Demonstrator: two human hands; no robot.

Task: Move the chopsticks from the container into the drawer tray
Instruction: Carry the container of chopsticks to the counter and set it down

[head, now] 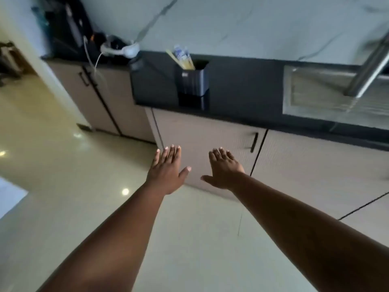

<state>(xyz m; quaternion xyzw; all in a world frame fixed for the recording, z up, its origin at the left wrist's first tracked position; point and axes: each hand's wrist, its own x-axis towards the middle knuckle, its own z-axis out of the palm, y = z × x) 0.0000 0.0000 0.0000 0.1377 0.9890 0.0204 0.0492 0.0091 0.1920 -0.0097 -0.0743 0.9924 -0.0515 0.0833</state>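
Observation:
A black rectangular container [192, 81] stands near the front edge of the dark countertop [242, 85]. Pale wooden chopsticks [185, 61] stick out of its top, some in clear wrappers. My left hand [167, 171] and my right hand [224, 168] are stretched out side by side, palms down, fingers apart and empty. Both hover in front of the beige cabinet front [202, 133], well below the container. No open drawer or tray shows.
A steel sink [328, 95] with a tap [368, 64] lies at the right. A black appliance [67, 28] and white cables [117, 50] sit at the back left. A cabinet door handle [254, 142] is just right of my right hand. Glossy floor tiles lie below.

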